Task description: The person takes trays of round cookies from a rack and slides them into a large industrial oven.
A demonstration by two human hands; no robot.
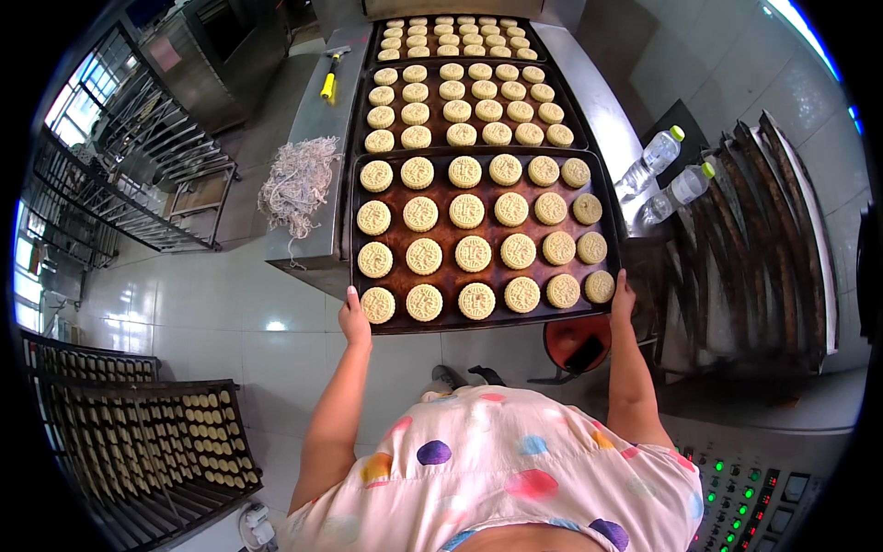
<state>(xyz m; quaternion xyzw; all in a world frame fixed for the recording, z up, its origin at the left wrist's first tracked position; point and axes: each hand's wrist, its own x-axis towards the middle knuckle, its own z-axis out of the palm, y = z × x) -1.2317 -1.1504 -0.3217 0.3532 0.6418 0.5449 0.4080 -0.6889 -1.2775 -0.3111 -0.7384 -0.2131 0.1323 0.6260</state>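
Dark metal tray, head view: you've got it gripped in both hands, left hand at its near left corner, right hand on its right side by the near right corner. Thumbs at the rim; other fingers mostly hidden, can't tell how far under they reach. Wide grip likely splits the load and holds it level, which matters: round patterned cookies fill it in rows, out close to the rim. Gaps between them probably stop sticking.

Its near edge looks to overhang the steel table's near edge, presumably why you can get at both corners. Its far edge meets the middle tray, with the far tray beyond, all in one line, likely to suit the table's length. Can't tell if rims touch or overlap.

Table's left edge carries the yellow-handled scraper and a string bundle; right edge has two clear bottles. Side placement seemingly leaves the middle to the trays.
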